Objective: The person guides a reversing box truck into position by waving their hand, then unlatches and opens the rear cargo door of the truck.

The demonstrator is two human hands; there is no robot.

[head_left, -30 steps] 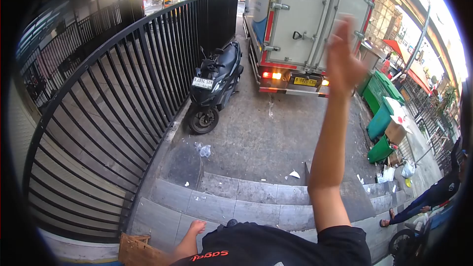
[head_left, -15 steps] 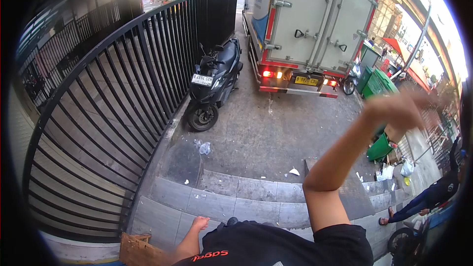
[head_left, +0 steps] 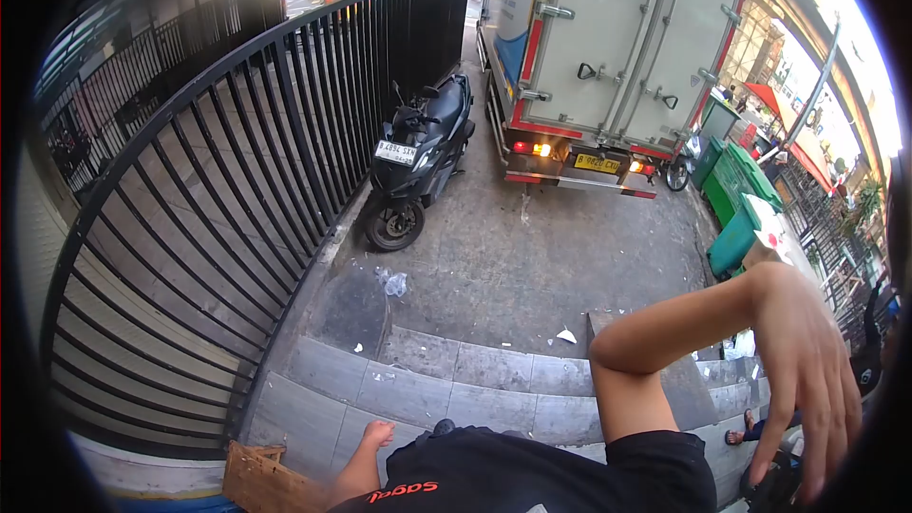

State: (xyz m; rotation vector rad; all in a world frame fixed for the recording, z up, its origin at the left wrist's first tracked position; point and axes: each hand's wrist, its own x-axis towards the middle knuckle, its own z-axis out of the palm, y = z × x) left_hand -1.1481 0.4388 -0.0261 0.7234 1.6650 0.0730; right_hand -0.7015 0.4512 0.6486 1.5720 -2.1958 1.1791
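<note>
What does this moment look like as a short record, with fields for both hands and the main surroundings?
Left hand: low, beside the black shirt; fingers look curled, contents unclear
Right hand: open, wrist bent, fingers pointing down; no object visible in its grip
Truck: rear facing the camera, doors shut, amber lamps lit
Scooter: dark, parked beside the black fence
Foreground: grey tiled steps with scraps of litter
Right side: green bins
</note>
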